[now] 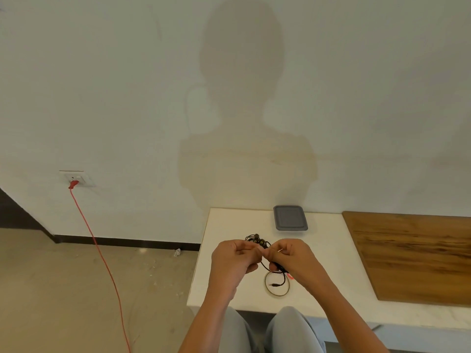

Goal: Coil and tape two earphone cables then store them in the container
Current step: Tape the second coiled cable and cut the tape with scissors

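**Findings: loose cable at risk of springing or snagging**

The white table [229,289] carried all task items; a wooden board [413,256] lay to its right, well apart from the work. The grey-lidded container [290,217] stood at the far edge with its lid on, so nothing could be stored until it was opened.

The left hand [229,258] and right hand [293,256] were raised over the table, fingers curled and pinching a black earphone cable [257,239] between them. Whether one cable or two were held could not be told.

A ring, judged a roll of tape [276,294], lay directly below. The plug end [274,285] hung within it.

Risks, as judged:
- Either pinch easing would let the loops spring open.
- The hanging plug could catch the tape.
- The bunched earbuds could tangle.
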Tool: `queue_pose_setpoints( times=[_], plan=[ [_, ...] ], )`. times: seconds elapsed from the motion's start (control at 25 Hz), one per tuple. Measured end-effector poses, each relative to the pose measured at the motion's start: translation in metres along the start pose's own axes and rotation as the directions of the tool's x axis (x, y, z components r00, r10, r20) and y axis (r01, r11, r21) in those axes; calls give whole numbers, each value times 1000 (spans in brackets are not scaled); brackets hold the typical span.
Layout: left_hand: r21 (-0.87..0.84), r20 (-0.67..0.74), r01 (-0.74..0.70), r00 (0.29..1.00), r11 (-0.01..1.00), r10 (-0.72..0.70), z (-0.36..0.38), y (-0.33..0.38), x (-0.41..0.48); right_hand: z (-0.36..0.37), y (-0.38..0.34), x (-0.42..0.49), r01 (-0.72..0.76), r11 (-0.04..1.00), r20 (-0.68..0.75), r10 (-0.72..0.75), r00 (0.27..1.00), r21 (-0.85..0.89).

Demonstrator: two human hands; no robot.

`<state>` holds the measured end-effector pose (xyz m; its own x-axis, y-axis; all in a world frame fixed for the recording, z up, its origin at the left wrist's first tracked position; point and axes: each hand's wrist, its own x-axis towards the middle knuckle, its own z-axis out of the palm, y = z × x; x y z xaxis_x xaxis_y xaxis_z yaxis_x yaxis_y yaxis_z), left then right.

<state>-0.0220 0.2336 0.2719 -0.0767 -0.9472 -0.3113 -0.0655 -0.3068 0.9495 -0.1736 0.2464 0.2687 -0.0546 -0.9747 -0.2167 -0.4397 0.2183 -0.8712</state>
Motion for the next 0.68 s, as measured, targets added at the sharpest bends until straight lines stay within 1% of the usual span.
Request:
queue_pose_setpoints(
  times=[0.08,0.12,0.2,0.32,0.4,0.56,0.64,0.68],
  plan=[
    [-31,-4,31,1000,999,-31,0,-4,-1,1,3,1,16,1000,-38,-17,999,-11],
    [-50,4,53,999,997,-53,0,-6,-2,2,4,2,36,998,-33,-38,999,-57],
    [-70,36,89,996,994,-86,-2,-9,-4,2,7,3,95,983,10,-94,996,-159],
    [-89,125,127,985,988,-116,-7,-9,-6,-2,9,5,165,957,54,-157,986,-239],
    [11,127,72,989,997,-73,-9,-9,-5,-4,11,6,197,950,89,-181,980,-243],
    [217,116,-117,989,969,94,-9,-7,0,-7,9,8,216,954,182,-180,967,-207],
    [266,127,-158,984,951,128,-9,-6,4,-10,8,8,220,955,217,-175,960,-201],
    [259,133,-150,984,954,118,-9,-5,6,-12,7,7,224,954,227,-177,958,-197]
  ],
)
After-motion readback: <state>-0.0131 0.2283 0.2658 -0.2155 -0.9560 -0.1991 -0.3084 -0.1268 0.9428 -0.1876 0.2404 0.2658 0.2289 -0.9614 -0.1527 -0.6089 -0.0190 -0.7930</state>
